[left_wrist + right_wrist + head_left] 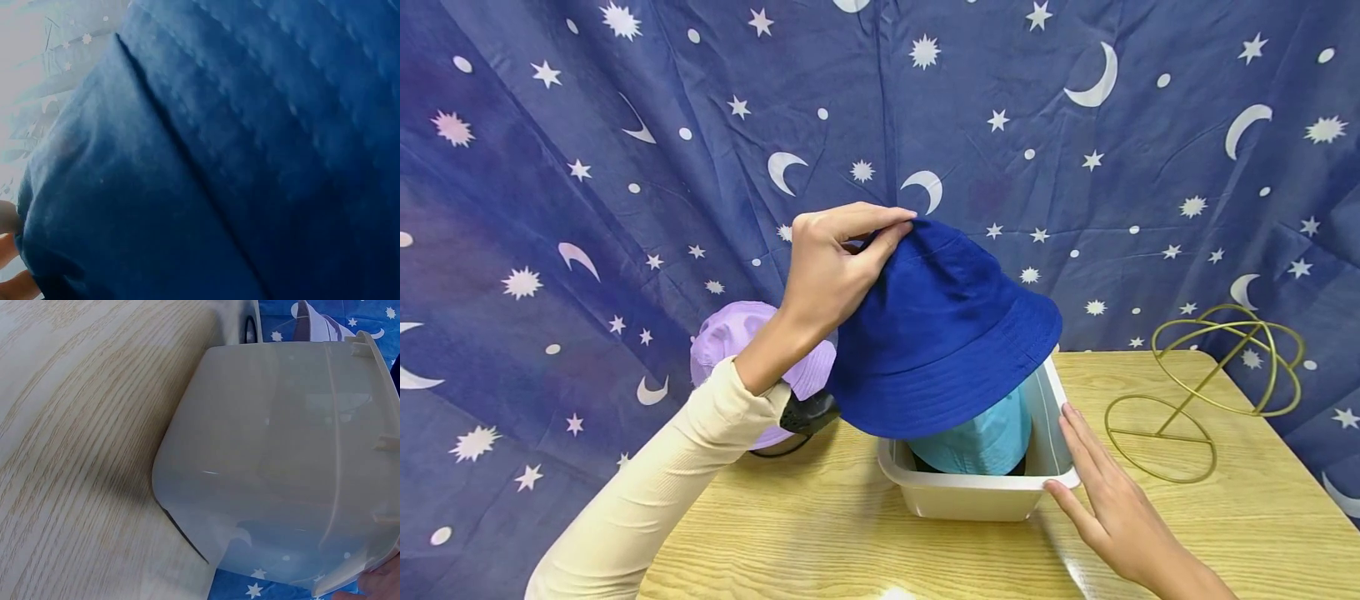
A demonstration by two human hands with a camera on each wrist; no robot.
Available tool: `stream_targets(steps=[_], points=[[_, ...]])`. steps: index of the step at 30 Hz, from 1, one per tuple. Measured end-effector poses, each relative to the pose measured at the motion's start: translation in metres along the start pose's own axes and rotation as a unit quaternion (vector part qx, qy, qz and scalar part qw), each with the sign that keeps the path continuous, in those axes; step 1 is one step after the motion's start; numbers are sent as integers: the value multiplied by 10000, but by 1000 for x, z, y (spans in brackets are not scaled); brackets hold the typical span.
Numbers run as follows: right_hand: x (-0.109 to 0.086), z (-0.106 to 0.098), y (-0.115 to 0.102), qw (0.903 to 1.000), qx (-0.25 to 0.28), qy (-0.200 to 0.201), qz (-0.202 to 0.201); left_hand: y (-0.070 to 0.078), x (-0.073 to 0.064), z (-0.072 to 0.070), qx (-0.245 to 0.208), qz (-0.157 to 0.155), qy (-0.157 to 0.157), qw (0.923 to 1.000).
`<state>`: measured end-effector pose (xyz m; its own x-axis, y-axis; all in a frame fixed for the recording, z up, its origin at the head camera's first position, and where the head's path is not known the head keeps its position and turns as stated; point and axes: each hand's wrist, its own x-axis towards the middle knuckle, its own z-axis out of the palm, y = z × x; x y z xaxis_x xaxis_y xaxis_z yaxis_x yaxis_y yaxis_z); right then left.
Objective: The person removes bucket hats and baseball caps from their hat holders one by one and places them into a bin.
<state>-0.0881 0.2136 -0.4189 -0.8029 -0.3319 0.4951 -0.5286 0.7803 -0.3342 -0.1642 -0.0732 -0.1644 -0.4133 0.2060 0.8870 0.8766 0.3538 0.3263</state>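
My left hand [835,271] pinches the crown of a royal blue bucket hat [947,333] between thumb and fingers. The hat hangs brim down and tilted over a white plastic bin [970,498]. In the left wrist view its fabric [125,187] and stitched brim fill most of the picture. Inside the bin lies a turquoise bucket hat [988,437], with something dark beneath it. My right hand [1112,500] rests with extended fingers against the bin's right front corner. From the right wrist, the bin's outer wall [262,456] is seen close up.
A gold wire hat stand [1198,400] stands bare at the right of the wooden table [790,533]. At the left, a lilac bucket hat [730,333] sits near a dark object [808,412], partly behind my left arm. A blue curtain [880,108] with moons and stars hangs behind.
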Motion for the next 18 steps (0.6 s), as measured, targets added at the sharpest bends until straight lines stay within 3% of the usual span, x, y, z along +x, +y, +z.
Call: stream_targets(steps=[4,18], points=[[1,1,3,9998,-35,108,-176,-1,2,11,-131,42,3,9999],[2,1,3,9999,15,110,-105,-12,5,46,-621,337,-136,9974]])
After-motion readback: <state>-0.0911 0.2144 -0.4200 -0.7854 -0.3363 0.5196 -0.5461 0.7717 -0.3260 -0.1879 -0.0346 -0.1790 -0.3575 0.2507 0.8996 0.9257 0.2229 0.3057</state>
